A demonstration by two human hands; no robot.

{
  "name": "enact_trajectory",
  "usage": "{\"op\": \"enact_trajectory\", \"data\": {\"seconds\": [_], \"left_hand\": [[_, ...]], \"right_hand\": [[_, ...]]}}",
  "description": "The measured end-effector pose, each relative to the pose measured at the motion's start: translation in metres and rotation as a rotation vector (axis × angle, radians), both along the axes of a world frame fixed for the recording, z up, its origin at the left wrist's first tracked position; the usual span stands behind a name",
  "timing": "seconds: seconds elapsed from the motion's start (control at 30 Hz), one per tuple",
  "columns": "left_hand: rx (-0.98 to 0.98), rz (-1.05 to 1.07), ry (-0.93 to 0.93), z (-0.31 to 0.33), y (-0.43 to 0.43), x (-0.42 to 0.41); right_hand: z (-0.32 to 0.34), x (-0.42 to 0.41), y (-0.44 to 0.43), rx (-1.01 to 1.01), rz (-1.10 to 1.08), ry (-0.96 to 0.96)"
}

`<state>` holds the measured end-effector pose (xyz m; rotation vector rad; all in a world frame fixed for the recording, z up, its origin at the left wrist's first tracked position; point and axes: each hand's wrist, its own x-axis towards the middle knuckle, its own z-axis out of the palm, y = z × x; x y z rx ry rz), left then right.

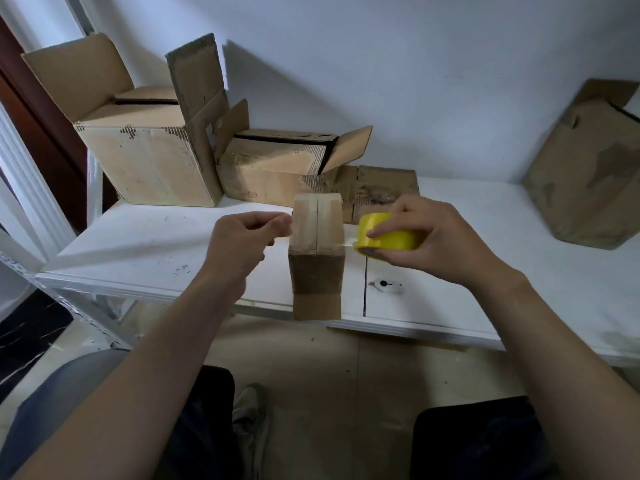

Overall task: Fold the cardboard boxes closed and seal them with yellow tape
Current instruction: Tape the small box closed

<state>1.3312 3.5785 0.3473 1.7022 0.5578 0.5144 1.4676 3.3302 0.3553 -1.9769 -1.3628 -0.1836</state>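
Observation:
A small cardboard box (317, 258) stands upright at the front edge of the white table (145, 244), its top flaps folded shut with a seam down the middle. My right hand (426, 237) grips a roll of yellow tape (384, 237) just right of the box top. My left hand (249, 237) is just left of the box, its fingertips pinching the free end of the tape. A thin, pale strip of tape stretches across the box top between the two hands.
Two larger open boxes (149, 161) (277, 168) with raised flaps stand at the back left. Flattened cardboard (384, 192) lies behind the small box. Another worn box (588, 174) leans on the wall at the right. My knees and a shoe show below the table.

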Motion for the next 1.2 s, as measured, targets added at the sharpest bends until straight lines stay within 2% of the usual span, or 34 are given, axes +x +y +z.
{"op": "enact_trajectory", "data": {"seconds": [0.17, 0.4, 1.07, 1.13, 1.2], "left_hand": [[0.046, -0.028, 0.08, -0.022, 0.005, -0.008], [0.065, 0.008, 0.099, -0.04, 0.016, -0.008], [-0.011, 0.091, 0.069, -0.1, 0.022, 0.032], [0.029, 0.104, 0.086, -0.102, 0.02, 0.038], [0.19, 0.108, 0.12, -0.103, 0.021, 0.044]], "right_hand": [[-0.016, 0.007, -0.009, -0.093, 0.017, 0.058], [-0.037, 0.019, -0.003, -0.228, -0.022, 0.068], [-0.085, 0.037, 0.039, -0.316, -0.067, 0.244], [-0.088, 0.041, 0.043, -0.323, -0.067, 0.242], [-0.089, 0.044, 0.046, -0.327, -0.067, 0.235]]}}
